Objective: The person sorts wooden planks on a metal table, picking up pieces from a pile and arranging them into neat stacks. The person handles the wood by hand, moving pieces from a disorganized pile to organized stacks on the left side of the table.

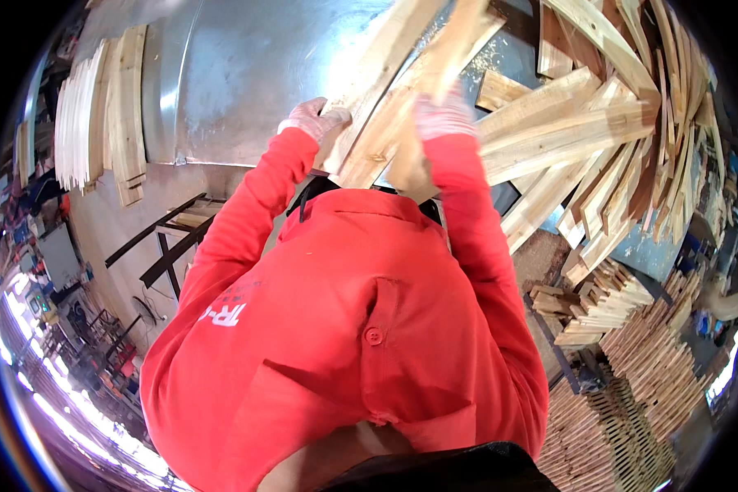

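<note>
My left hand point(316, 120), in a pale work glove, grips the left edge of a long wooden board point(379, 64) that slants up and away over the metal tabletop. A second wooden board point(375, 146) lies beside it, with its near end close to my body. On the right, my gloved right hand point(445, 115) is smeared by motion. It is closed around another wooden board point(457, 43), which is blurred too and runs under the hand toward me. The fingertips of this hand are hard to make out.
The shiny metal tabletop point(246, 78) carries a row of stacked boards point(86, 115) at far left. A loose heap of boards point(566, 123) fans out on the right, with sawdust nearby. Below stand stacked wood strips point(631, 361) and a dark metal frame point(168, 254).
</note>
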The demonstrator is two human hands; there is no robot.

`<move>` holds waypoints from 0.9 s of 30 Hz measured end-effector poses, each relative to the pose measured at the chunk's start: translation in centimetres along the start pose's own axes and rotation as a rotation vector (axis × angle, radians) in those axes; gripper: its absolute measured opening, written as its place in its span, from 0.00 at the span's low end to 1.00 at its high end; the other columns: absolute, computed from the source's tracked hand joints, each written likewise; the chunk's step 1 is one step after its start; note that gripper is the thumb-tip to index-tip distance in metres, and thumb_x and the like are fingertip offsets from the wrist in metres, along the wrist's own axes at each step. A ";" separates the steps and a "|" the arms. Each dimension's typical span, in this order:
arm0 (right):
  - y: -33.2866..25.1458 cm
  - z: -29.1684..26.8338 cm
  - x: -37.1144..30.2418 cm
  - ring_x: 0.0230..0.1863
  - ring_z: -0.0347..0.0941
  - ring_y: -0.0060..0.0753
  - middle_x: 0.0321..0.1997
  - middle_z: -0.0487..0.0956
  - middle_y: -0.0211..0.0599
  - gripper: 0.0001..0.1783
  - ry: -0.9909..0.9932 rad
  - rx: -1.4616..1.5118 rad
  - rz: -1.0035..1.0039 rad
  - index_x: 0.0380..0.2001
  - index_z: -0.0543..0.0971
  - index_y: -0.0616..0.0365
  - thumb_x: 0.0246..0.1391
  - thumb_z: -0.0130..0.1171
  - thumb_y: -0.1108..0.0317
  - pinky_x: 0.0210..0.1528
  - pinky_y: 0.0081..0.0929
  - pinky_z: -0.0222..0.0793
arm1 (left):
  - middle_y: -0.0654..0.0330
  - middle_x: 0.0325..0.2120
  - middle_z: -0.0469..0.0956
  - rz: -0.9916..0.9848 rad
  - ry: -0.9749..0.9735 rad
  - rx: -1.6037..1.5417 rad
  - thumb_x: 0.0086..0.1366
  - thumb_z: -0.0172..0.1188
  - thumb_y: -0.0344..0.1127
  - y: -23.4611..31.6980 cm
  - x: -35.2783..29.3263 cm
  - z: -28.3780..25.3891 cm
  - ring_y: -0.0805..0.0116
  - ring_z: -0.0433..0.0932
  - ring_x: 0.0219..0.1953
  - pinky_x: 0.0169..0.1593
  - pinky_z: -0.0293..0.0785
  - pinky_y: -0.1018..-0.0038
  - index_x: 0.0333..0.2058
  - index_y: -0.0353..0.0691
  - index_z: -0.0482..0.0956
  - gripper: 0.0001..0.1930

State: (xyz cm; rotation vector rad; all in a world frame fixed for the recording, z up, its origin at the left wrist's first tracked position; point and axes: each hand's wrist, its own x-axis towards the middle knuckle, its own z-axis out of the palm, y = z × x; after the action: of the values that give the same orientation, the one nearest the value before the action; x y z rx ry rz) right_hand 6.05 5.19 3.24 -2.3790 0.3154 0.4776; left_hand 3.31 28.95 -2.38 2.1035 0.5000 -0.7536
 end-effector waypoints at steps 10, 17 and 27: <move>-1.7 8.7 1.9 0.75 0.36 0.55 0.73 0.40 0.62 0.63 0.158 -0.234 0.314 0.69 0.38 0.63 0.46 0.58 0.36 0.74 0.43 0.28 | 0.44 0.44 0.79 0.034 -0.017 -0.044 0.48 0.69 0.57 -4.6 2.7 -1.3 0.49 0.77 0.48 0.52 0.70 0.63 0.53 0.33 0.71 0.40; -5.6 13.9 6.4 0.62 0.63 0.52 0.64 0.61 0.60 0.54 0.134 0.226 0.129 0.65 0.54 0.54 0.40 0.69 0.47 0.61 0.38 0.63 | 0.40 0.50 0.74 -0.017 0.060 0.233 0.48 0.67 0.61 -2.5 -3.1 -7.5 0.45 0.74 0.53 0.55 0.69 0.61 0.63 0.37 0.58 0.50; 6.8 -4.5 2.7 0.71 0.52 0.49 0.67 0.58 0.58 0.67 0.750 -0.057 1.070 0.68 0.45 0.64 0.36 0.68 0.39 0.65 0.41 0.60 | 0.43 0.49 0.75 0.015 0.160 0.296 0.51 0.66 0.53 -3.5 -2.3 -4.2 0.45 0.75 0.51 0.53 0.71 0.60 0.60 0.38 0.57 0.43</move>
State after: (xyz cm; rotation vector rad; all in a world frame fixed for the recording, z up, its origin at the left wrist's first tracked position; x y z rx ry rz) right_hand 7.22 -3.11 1.32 -2.1670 1.9517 -0.0020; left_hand 0.97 34.19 -0.91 2.4542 0.4818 -0.6870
